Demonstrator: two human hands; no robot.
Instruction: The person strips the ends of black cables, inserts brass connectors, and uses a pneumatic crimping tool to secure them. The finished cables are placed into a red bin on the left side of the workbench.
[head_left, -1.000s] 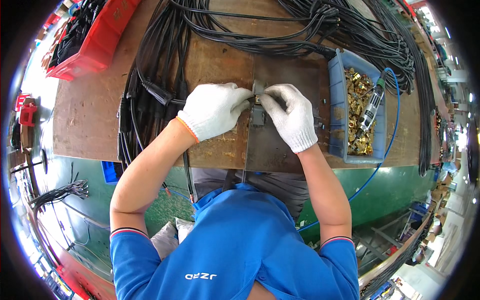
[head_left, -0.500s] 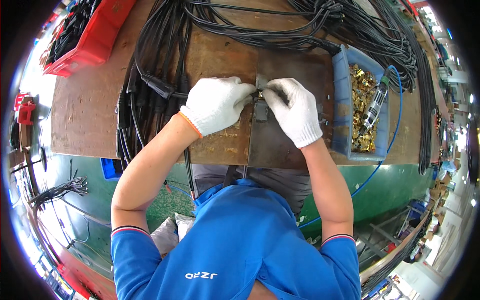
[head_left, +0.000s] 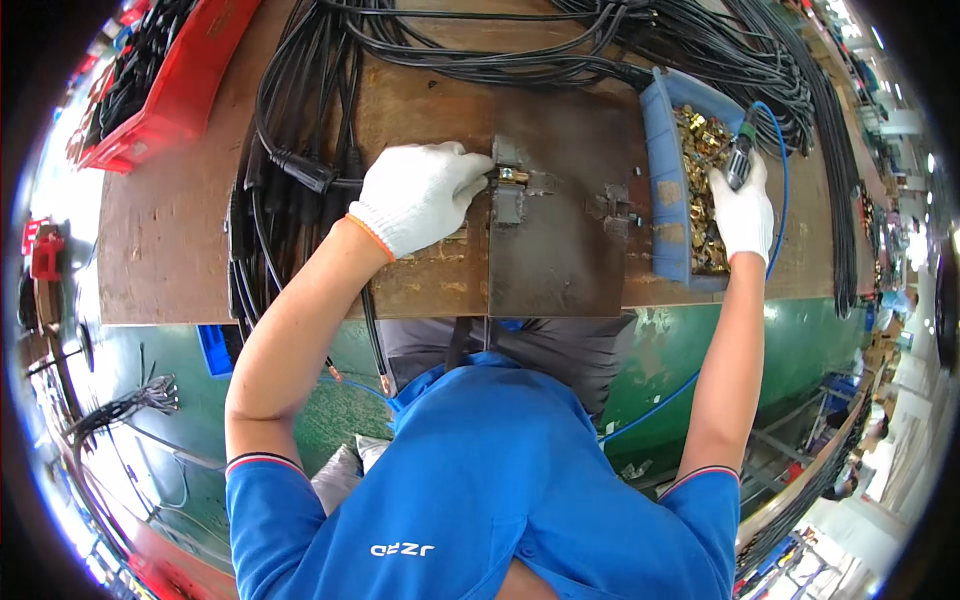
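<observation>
Clock directions run from the dark plate (head_left: 560, 270) set on the brown wooden table (head_left: 160, 240). A brass part (head_left: 514, 175) sits at the plate's 9 o'clock edge, between two small metal blocks (head_left: 508, 207). The gloved left hand (head_left: 415, 198) lies at 9 o'clock, fingertips drawn together right at the part; I cannot tell whether they pinch it or a cable. The gloved right hand (head_left: 744, 212), at 3 o'clock, is wrapped round the driver (head_left: 740, 168) over the blue bin (head_left: 670, 240), which holds brass pieces (head_left: 702, 130). A blue hose (head_left: 785, 205) loops from the driver and drops past the table edge.

Black cables (head_left: 345, 95) lie bundled beyond the left hand and sweep across 12 o'clock to a thick pile at 2. A red bin (head_left: 180, 115) of black items stands between 9 and 10. Green floor (head_left: 690, 345) shows at 4 to 5 and at 8, where a blue crate (head_left: 213, 350) sits below table level; crowded benches curve along both rims.
</observation>
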